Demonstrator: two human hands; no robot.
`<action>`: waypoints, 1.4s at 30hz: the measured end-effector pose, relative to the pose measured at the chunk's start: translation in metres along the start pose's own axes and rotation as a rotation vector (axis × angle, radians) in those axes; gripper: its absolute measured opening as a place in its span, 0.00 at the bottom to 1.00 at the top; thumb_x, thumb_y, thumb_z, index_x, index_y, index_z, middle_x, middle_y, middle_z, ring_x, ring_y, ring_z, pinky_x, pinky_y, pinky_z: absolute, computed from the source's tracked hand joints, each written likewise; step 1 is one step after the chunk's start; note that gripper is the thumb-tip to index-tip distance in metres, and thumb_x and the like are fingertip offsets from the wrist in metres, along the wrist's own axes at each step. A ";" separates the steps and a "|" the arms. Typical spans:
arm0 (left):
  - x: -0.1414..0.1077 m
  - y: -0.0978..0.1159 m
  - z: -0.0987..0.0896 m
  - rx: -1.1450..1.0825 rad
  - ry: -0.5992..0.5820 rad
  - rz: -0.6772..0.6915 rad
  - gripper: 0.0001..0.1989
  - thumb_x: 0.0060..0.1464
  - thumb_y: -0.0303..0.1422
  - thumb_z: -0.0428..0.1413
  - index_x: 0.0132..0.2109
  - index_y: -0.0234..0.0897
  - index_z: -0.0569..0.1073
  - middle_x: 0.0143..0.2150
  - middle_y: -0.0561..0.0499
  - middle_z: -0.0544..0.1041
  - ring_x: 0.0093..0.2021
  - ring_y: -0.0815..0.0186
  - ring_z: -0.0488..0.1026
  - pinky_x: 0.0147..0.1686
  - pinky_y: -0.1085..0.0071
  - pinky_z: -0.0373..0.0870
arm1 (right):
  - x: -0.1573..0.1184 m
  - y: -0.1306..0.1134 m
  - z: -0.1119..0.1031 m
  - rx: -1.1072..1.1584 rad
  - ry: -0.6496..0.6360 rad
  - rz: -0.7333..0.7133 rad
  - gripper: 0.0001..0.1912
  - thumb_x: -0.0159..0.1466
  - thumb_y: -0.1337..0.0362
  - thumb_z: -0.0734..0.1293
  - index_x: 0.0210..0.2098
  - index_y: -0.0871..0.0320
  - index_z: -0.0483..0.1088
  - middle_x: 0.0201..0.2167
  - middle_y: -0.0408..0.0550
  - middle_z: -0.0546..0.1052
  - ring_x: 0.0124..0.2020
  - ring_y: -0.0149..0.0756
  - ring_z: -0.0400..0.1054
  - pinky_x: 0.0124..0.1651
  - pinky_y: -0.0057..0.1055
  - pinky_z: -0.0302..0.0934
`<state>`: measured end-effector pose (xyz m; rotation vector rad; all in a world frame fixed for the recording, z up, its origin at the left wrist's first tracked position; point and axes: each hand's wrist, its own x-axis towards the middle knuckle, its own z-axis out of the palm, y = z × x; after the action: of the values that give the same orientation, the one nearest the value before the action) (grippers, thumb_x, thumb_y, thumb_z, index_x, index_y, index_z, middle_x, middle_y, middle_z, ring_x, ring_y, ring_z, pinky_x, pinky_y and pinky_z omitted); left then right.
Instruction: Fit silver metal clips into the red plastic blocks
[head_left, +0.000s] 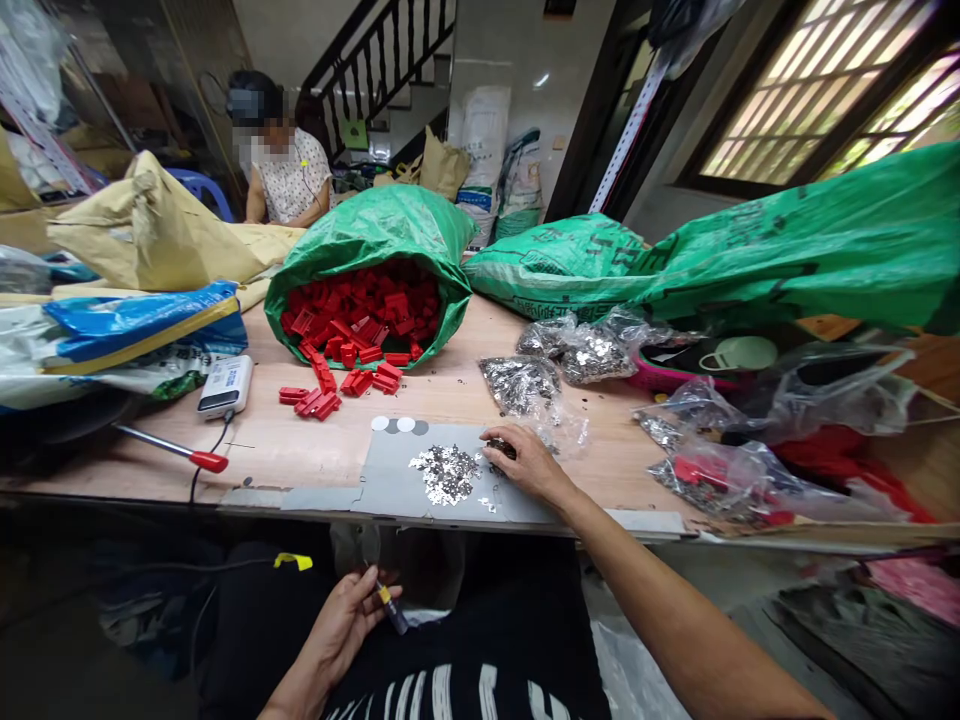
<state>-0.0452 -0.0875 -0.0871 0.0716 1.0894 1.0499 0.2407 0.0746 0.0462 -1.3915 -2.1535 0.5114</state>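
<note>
My left hand [346,612] is low in front of my lap, below the table edge. Its fingers are closed round a slim hand tool [390,606] with a dark handle and a yellow band, like a small screwdriver; its tip is hard to make out. On the grey mat [390,490], my right hand [529,462] curls over a small clump of dark metal pieces [501,448]. Just left of those fingers lies a loose pile of small shiny metal pieces [448,474]. Several round white and grey discs [405,425] line the mat's far edge.
A green sack [375,225] spills red plastic parts [319,400] onto the table. Clear bags of metal pieces [521,385] lie to the right. A white power bank [225,386] and a red-tipped lever [208,461] are left. Another person [289,180] sits beyond the table.
</note>
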 end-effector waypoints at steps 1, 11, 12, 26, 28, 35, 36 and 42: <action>0.000 0.000 0.000 0.000 0.006 -0.003 0.09 0.48 0.28 0.63 0.32 0.31 0.70 0.36 0.42 0.80 0.36 0.56 0.80 0.40 0.63 0.74 | 0.001 0.003 -0.003 0.037 -0.026 0.007 0.11 0.62 0.59 0.64 0.42 0.52 0.74 0.44 0.48 0.77 0.47 0.43 0.68 0.52 0.39 0.59; 0.000 -0.001 -0.002 0.008 0.003 -0.004 0.10 0.48 0.30 0.64 0.30 0.31 0.70 0.37 0.41 0.80 0.37 0.57 0.80 0.41 0.63 0.74 | 0.001 0.021 -0.029 0.140 -0.125 0.103 0.16 0.57 0.68 0.66 0.45 0.51 0.74 0.47 0.44 0.77 0.47 0.42 0.70 0.52 0.37 0.62; 0.000 -0.001 -0.003 0.010 -0.003 -0.005 0.09 0.48 0.30 0.63 0.31 0.30 0.70 0.37 0.41 0.80 0.37 0.57 0.80 0.41 0.63 0.74 | 0.001 0.021 -0.029 0.147 -0.127 0.094 0.16 0.56 0.68 0.66 0.44 0.51 0.75 0.47 0.44 0.77 0.47 0.41 0.70 0.51 0.36 0.62; 0.003 -0.001 -0.004 0.027 0.015 -0.018 0.10 0.49 0.29 0.62 0.32 0.31 0.68 0.39 0.41 0.80 0.38 0.55 0.80 0.41 0.62 0.74 | -0.004 0.027 -0.040 0.124 -0.115 0.057 0.21 0.57 0.73 0.61 0.47 0.51 0.73 0.47 0.44 0.76 0.40 0.35 0.70 0.47 0.33 0.63; 0.003 -0.002 -0.004 0.029 0.017 -0.017 0.10 0.50 0.29 0.62 0.32 0.31 0.68 0.39 0.40 0.80 0.38 0.56 0.80 0.41 0.62 0.75 | -0.008 0.024 -0.040 0.079 -0.105 0.044 0.19 0.58 0.71 0.62 0.46 0.52 0.73 0.46 0.45 0.76 0.38 0.35 0.70 0.46 0.33 0.63; 0.001 0.000 -0.003 0.039 0.028 -0.013 0.08 0.50 0.28 0.61 0.32 0.31 0.68 0.38 0.41 0.80 0.38 0.56 0.80 0.40 0.64 0.75 | -0.019 0.001 -0.026 -0.023 -0.215 -0.170 0.11 0.60 0.67 0.67 0.42 0.54 0.73 0.43 0.49 0.75 0.47 0.41 0.66 0.54 0.39 0.58; 0.001 0.000 -0.002 0.041 0.028 -0.011 0.08 0.50 0.28 0.61 0.32 0.31 0.69 0.37 0.41 0.80 0.38 0.56 0.80 0.40 0.64 0.75 | -0.019 -0.002 -0.025 -0.022 -0.223 -0.199 0.10 0.60 0.68 0.67 0.42 0.54 0.73 0.43 0.48 0.75 0.47 0.40 0.66 0.54 0.39 0.57; 0.002 -0.001 -0.003 0.036 0.029 -0.009 0.08 0.51 0.28 0.61 0.31 0.31 0.68 0.38 0.40 0.80 0.37 0.56 0.80 0.39 0.63 0.75 | -0.017 0.005 -0.036 -0.016 -0.215 -0.238 0.05 0.61 0.69 0.66 0.35 0.55 0.73 0.38 0.47 0.76 0.45 0.38 0.68 0.52 0.36 0.58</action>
<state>-0.0463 -0.0882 -0.0903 0.0807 1.1335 1.0264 0.2719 0.0623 0.0684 -1.1101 -2.4592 0.5741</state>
